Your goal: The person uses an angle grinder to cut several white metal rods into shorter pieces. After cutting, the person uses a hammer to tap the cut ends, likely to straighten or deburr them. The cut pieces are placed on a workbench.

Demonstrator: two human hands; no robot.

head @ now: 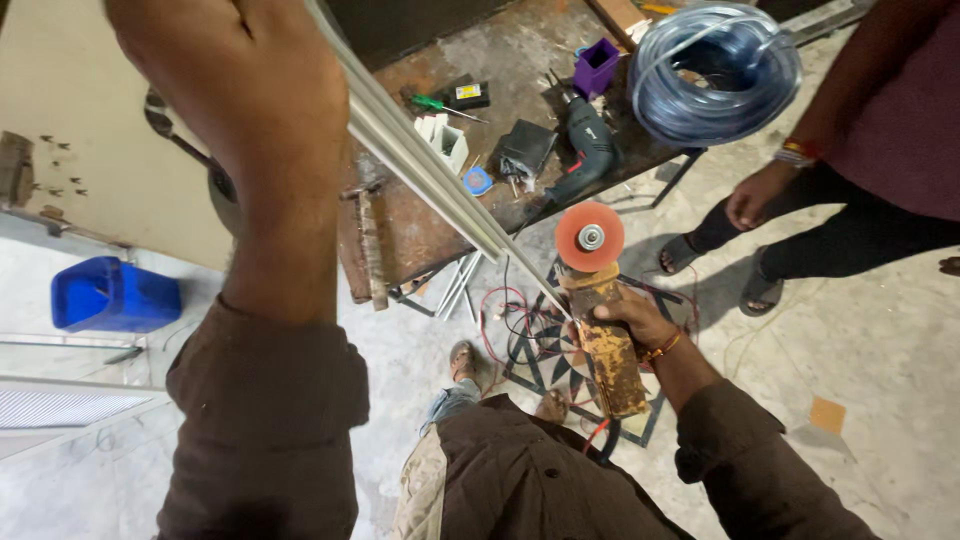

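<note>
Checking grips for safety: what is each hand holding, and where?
Left hand holds the metal strip near its upper end; right hand grips the grinder around its body.

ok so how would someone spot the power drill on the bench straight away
Start at the rusty brown workbench, then look to its far end near the big coil of clear blue hose. The power drill lies flat just left of that coil, beside a purple box: it is the only dark teal, pistol-shaped tool there.
</note>
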